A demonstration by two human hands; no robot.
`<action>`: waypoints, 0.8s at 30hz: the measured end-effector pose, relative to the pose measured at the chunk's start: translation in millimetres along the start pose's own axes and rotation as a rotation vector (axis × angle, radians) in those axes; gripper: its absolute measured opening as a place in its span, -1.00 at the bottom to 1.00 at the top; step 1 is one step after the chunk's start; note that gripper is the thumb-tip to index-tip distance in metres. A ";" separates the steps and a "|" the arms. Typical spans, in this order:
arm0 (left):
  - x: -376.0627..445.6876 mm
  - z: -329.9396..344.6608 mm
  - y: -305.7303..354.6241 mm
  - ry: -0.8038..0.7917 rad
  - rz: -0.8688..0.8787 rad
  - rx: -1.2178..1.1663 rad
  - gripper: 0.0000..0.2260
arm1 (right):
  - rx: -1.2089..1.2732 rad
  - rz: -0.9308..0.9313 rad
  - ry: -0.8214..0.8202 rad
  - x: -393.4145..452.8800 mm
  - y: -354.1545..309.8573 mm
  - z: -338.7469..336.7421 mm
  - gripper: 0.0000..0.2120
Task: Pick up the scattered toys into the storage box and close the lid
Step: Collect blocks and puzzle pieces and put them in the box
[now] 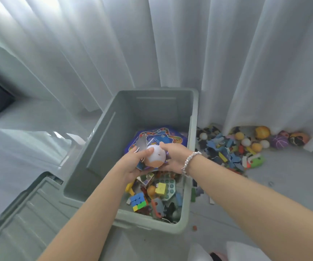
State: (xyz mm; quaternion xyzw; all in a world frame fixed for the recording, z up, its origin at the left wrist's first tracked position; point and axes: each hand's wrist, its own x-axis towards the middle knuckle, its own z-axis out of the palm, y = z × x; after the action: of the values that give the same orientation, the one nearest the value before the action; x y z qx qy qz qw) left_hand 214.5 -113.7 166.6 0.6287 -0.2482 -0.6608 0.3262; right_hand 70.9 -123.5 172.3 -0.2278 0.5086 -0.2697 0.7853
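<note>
Two hands over open storage box [193, 117], head view. Left hand [131, 164] and right hand [172, 157] cup white-and-orange ball [156, 156] plus loose flat pieces between them; fingers of both curled round load, nothing free. Box part-filled: cube puzzle [137, 201], blocks, board. Lid [25, 213] lies on floor left of box. Toy pile [246, 146] waits on floor to right, by curtain. Advice: lower load close to contents, spread fingers together, so ball doesn't bounce out.
</note>
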 end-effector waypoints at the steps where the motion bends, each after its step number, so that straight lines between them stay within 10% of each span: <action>1: 4.3 -2.2 -7.3 0.014 0.002 0.011 -0.53 | 0.038 0.023 0.021 4.5 4.1 -0.6 -0.69; 12: 2.4 7.0 -33.3 0.266 0.211 0.560 -0.55 | -0.420 -0.123 0.176 -7.7 10.9 -10.5 -0.63; 24: -66.1 120.0 -48.5 0.030 0.547 0.493 -0.85 | -0.631 -0.314 0.298 -103.5 44.9 -119.6 -0.82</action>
State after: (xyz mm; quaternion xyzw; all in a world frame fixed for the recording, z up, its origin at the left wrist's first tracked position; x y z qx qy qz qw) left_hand 89.4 -42.3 185.4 0.6084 -0.5541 -0.4603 0.3330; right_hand -65.6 -32.0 168.6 -0.4918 0.6343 -0.2472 0.5429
